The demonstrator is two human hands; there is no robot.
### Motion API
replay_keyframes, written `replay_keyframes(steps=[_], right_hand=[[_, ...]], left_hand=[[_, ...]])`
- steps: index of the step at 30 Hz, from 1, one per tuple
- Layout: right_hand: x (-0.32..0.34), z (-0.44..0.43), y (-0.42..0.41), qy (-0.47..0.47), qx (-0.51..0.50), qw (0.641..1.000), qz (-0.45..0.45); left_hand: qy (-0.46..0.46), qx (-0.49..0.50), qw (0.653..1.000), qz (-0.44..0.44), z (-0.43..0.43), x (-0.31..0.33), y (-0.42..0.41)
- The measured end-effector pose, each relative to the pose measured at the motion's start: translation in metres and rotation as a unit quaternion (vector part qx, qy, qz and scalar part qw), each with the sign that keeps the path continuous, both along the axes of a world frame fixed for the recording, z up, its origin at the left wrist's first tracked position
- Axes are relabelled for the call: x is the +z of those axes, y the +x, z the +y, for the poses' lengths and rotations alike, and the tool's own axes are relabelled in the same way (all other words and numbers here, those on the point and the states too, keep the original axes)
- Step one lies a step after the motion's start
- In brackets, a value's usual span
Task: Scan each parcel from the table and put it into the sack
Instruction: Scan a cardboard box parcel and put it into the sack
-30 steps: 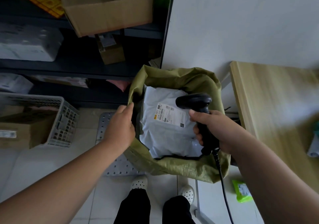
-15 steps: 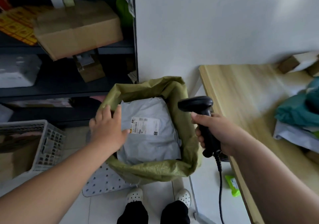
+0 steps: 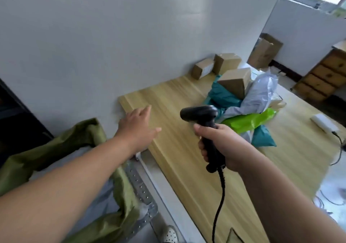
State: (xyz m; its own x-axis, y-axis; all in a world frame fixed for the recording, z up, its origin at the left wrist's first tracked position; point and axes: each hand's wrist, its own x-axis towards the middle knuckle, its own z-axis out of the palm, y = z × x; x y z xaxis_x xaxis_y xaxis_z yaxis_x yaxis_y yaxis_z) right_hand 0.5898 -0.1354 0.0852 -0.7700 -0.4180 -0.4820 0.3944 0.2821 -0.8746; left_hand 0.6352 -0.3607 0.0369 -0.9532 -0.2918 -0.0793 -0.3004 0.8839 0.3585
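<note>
My right hand (image 3: 222,149) grips a black corded barcode scanner (image 3: 201,115) over the wooden table (image 3: 179,149). My left hand (image 3: 137,125) is open and empty, fingers spread, stretched over the table's left corner. The olive green sack (image 3: 89,136) stands at the lower left beside the table, with a grey parcel (image 3: 78,156) partly visible inside it under my left forearm. A heap of parcels lies at the table's far side: teal bags (image 3: 223,96), a bright green bag (image 3: 249,120), a grey-white bag (image 3: 262,91) and a brown box (image 3: 236,80) on top.
Two more cardboard boxes (image 3: 215,64) stand against the white wall at the table's back. A white flat item (image 3: 324,123) with a cable lies at the table's right edge. A wooden drawer unit (image 3: 324,76) and a box stand on the floor beyond. A perforated metal plate (image 3: 140,188) lies beside the sack.
My left hand has left the grey parcel in the sack and swung right over the table. My view turned right, bringing the parcel heap in. The scanner stays in my right hand.
</note>
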Motion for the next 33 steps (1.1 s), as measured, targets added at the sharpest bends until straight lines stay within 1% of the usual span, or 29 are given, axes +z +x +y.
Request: replay_keyframes(steps=[4, 7, 13, 17, 20, 24, 26, 28, 30, 33], right_hand=[[0.01, 0.059, -0.029, -0.012, -0.073, 0.997, 0.016], [0.013, 0.099, -0.051, -0.019, -0.108, 0.994, 0.028], [0.017, 0.147, -0.095, -0.061, -0.151, 0.985, 0.049], [0.022, 0.157, -0.127, -0.076, -0.181, 0.979, 0.051], [0.021, 0.16, -0.149, -0.074, -0.193, 0.977, 0.058], [0.016, 0.164, -0.168, -0.076, -0.205, 0.975, 0.045], [0.012, 0.168, -0.173, -0.072, -0.204, 0.976, 0.04], [0.009, 0.173, -0.177, -0.065, -0.204, 0.976, 0.038], [0.008, 0.176, -0.179, -0.061, -0.207, 0.976, 0.035], [0.007, 0.177, -0.176, -0.065, -0.212, 0.975, 0.032]], left_hand=[[0.013, -0.067, 0.997, 0.017, 0.064, 0.02, -0.064], [0.031, -0.107, 0.993, 0.034, 0.106, 0.032, -0.109], [0.069, -0.127, 0.988, 0.046, 0.164, 0.049, -0.194], [0.134, -0.081, 0.987, 0.023, 0.183, 0.052, -0.251], [0.191, -0.024, 0.981, -0.004, 0.191, 0.046, -0.289], [0.272, 0.068, 0.958, -0.061, 0.193, 0.029, -0.331], [0.302, 0.095, 0.943, -0.096, 0.192, 0.018, -0.344], [0.326, 0.102, 0.931, -0.127, 0.191, 0.006, -0.351], [0.342, 0.099, 0.926, -0.123, 0.191, -0.004, -0.354], [0.363, 0.129, 0.921, -0.056, 0.195, -0.009, -0.354]])
